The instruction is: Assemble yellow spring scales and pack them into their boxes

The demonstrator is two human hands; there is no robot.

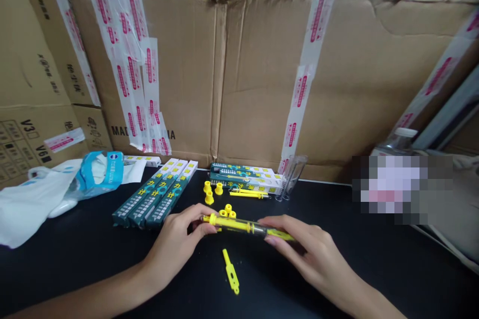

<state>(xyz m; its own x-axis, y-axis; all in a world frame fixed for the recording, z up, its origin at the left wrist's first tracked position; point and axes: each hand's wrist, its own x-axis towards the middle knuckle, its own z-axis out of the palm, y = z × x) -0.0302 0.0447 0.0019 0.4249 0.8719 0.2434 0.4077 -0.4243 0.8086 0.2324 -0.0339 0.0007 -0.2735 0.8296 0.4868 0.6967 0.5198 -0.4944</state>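
Observation:
Between my two hands lies a spring scale (243, 226), a clear tube with yellow parts inside, almost level above the black table. My left hand (183, 232) pinches its left end at the yellow cap, thumb and forefinger closed. Around its right end, near a yellow piece, the fingers of my right hand (299, 241) are closed. Below the tube a flat yellow piece with a slot and a small ring end (231, 273) rests on the table. Just behind it stand several small yellow caps (209, 197), in two groups.
Three green-and-white printed boxes (157, 194) lie at the left, and more boxes (239, 174) lie at the back. Yellow rods (249, 193) and clear tubes (294, 179) are beside them. Tissue packs (99, 172) lie far left. A cardboard wall (262, 79) closes the back; a bottle (402, 139) stands right.

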